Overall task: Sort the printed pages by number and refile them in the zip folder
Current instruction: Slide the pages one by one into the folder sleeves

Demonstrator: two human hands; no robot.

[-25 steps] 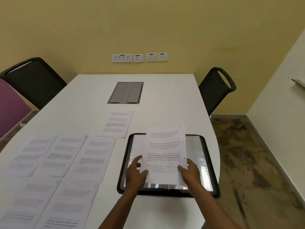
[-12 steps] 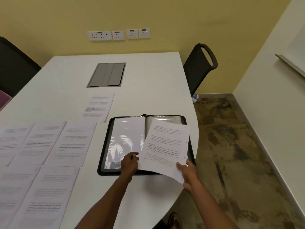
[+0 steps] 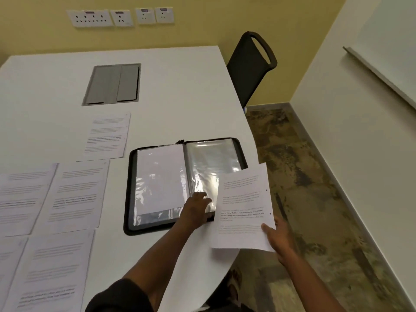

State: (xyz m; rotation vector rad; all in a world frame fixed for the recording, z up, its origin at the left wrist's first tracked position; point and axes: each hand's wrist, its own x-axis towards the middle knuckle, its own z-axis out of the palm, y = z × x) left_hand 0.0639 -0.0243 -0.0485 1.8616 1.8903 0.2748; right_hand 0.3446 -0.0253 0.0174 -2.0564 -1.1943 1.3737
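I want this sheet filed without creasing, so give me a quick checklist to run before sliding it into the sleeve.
1. Black zip folder lying open flat: ok.
2. Right-side clear plastic sleeve free of paper: ok.
3. Left hand at the sleeve's lower edge: ok; sleeve mouth opened: cannot tell.
4. Right hand holding the printed white page: ok.
5. Page lined up with the sleeve: not ok, tilted and overhanging the white table.
6. Page number correct: cannot tell.

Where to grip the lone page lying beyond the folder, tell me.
Take the lone page by its near right corner, coming from the zip folder side: it lies flat on the table, and that corner is bare and nearest the left hand.
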